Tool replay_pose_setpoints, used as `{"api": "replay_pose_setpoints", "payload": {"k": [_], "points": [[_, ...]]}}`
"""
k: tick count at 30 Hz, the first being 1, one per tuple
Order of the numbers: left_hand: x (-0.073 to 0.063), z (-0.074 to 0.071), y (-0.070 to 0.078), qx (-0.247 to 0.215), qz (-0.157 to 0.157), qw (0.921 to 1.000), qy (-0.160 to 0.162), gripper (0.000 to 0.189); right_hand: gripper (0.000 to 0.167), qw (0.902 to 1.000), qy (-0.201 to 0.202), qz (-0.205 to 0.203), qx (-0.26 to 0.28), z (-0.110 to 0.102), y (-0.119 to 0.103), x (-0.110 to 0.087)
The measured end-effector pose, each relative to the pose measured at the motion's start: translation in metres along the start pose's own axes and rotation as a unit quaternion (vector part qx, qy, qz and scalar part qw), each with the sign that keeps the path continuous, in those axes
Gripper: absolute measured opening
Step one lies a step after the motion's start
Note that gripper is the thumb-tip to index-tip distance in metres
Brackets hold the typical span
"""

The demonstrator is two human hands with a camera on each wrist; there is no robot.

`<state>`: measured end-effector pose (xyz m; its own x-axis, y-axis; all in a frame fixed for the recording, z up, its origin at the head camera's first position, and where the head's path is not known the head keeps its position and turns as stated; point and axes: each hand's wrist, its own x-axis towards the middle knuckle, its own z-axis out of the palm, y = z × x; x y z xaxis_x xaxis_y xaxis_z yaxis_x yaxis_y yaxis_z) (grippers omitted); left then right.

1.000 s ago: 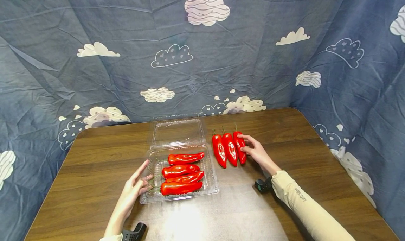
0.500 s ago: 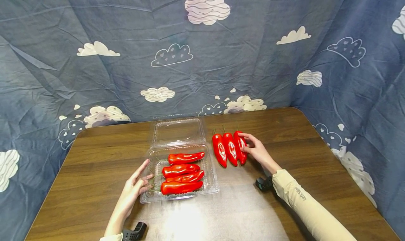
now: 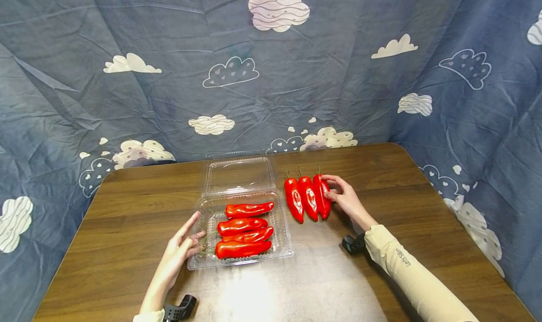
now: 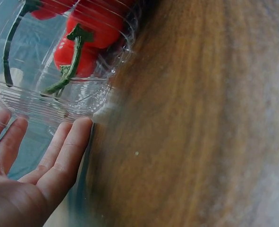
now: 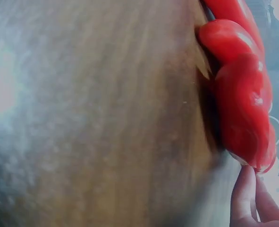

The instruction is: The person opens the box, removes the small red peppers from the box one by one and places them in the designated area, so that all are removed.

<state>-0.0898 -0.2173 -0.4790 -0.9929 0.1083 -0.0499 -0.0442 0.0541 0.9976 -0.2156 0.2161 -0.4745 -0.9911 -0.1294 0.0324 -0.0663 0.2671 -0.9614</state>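
Observation:
My left hand (image 3: 174, 254) rests its nearly straight fingers against the left side of a clear plastic clamshell box (image 3: 279, 254), with fingertips at the ribbed wall in the left wrist view. Several glossy red peppers (image 3: 243, 250) with green stems lie crosswise inside, stems to the left. To the box's right, three more peppers lie side by side on the table, stems away from me. My right hand (image 3: 348, 200) is at the rightmost pepper (image 3: 322, 200), thumb and a finger touching its right side. In the right wrist view, these fingertips (image 5: 246, 177) meet the pepper's edge.
The box's hinged lid (image 3: 239, 176) lies folded back toward the rear edge of the brown wooden table (image 3: 114, 218). A blue cloth (image 3: 169, 101) with cloud prints hangs behind and at the sides. Black straps with cameras sit on both wrists.
The rightmost pepper's stem end has swung slightly right, so it now lies nearly parallel to its two neighbours. My right fingers have shifted a little up along it. My left hand stays put.

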Motion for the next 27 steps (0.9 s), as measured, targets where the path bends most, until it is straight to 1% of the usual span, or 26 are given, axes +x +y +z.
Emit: {"api": "replay_pose_setpoints", "payload": {"k": [5, 12, 19, 27], "points": [[0.000, 0.000, 0.001, -0.002, -0.001, 1.0000, 0.001, 0.064, 0.047, 0.9998, 0.009, -0.005, 0.015, -0.002, -0.004, 0.001], [0.000, 0.000, 0.001, -0.003, -0.004, 1.0000, 0.002, 0.064, 0.045, 0.9997, 0.022, -0.010, 0.010, -0.002, -0.008, 0.001], [0.000, 0.000, 0.001, -0.006, 0.002, 1.0000, 0.000, 0.063, 0.044, 0.9991, 0.009, -0.016, 0.037, 0.000, -0.016, 0.000], [0.000, 0.001, 0.002, -0.005, -0.003, 1.0000, 0.004, 0.064, 0.041, 0.9986, -0.017, -0.035, 0.036, 0.009, -0.031, -0.002]]}}
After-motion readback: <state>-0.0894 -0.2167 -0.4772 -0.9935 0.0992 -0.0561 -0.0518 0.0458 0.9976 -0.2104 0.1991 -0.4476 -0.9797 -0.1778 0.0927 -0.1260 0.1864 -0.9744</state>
